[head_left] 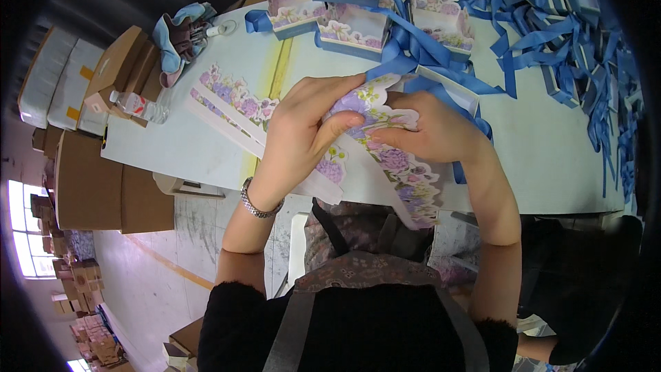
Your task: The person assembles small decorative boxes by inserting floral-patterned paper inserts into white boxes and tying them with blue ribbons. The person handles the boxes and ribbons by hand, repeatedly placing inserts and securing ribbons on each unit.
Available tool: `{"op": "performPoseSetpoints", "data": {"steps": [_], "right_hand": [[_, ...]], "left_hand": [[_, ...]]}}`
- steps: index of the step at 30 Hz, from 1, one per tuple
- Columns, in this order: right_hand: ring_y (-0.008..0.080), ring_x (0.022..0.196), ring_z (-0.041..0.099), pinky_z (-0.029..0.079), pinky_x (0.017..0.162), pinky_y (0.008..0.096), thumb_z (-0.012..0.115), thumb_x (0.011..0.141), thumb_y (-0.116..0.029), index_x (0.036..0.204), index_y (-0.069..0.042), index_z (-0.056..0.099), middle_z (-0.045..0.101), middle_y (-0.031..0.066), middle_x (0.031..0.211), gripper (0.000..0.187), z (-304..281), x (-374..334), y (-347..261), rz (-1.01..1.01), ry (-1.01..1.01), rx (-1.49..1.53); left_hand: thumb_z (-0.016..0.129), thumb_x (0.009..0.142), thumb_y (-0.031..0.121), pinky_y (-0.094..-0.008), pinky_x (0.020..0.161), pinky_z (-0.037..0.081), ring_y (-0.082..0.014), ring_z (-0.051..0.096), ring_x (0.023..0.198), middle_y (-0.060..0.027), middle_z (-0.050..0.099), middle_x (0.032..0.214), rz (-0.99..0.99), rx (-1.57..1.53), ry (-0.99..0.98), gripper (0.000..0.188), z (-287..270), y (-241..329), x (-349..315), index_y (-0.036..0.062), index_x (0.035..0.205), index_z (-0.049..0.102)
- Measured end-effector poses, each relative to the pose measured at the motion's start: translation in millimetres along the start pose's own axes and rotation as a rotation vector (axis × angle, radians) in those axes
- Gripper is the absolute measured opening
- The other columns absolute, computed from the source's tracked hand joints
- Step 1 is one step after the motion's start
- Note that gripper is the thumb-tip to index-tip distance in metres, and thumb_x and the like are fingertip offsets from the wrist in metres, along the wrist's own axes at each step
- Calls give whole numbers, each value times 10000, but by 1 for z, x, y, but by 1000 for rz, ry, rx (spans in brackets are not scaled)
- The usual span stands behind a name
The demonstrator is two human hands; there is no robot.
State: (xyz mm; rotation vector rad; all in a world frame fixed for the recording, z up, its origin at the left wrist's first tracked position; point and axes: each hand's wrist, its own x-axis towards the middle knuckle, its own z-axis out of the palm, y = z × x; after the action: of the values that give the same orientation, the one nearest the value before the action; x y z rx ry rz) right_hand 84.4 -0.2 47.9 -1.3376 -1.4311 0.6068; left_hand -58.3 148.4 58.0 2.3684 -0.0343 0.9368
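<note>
A floral die-cut card piece [397, 160] with a scalloped edge is bent between my two hands above the table's near edge. My left hand [296, 127] grips its left side, thumb pressed on the printed face. On the other side my right hand [437, 127] is closed around the card, its thumb also on the print. One strip of the card hangs down toward my apron. Flat floral card strips [241, 110] lie left of my left hand. Just beyond my right hand stands a blue-edged open box [451, 89] with blue ribbon [413, 41].
Small floral boxes [351, 34] with blue sides stand at the far middle. A heap of blue ribboned boxes [561, 27] covers the far right. On the left are a clear bottle [141, 107], a cardboard box [117, 62] and crumpled cloth [180, 38]. Another person's forearm [537, 348] shows lower right.
</note>
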Motion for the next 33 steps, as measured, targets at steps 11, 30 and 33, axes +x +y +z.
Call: {"op": "performPoseSetpoints", "data": {"steps": [11,30,33], "right_hand": [[44,641,471,390,568,220,727,780,-130,937,39,637,629,47,733,249,7,10,30,344,19,147],[40,833,547,449,693,201,627,841,-28,1152,16,571,621,17,1001,319,-7,2,23,179,-73,405],[61,814,543,464,690,231,607,852,-65,1146,51,559,623,41,982,320,-14,16,22,282,-97,322]], "left_hand": [[660,855,243,-315,434,348,-201,433,423,-92,490,519,-178,377,294,293,-15,-30,18,26,665,608],[669,815,199,-321,714,459,-275,578,870,-152,610,1004,31,210,113,394,-3,-5,9,87,1186,596],[664,826,167,-313,602,453,-259,592,712,-123,640,838,-169,-83,125,190,3,-1,5,59,982,674]]}}
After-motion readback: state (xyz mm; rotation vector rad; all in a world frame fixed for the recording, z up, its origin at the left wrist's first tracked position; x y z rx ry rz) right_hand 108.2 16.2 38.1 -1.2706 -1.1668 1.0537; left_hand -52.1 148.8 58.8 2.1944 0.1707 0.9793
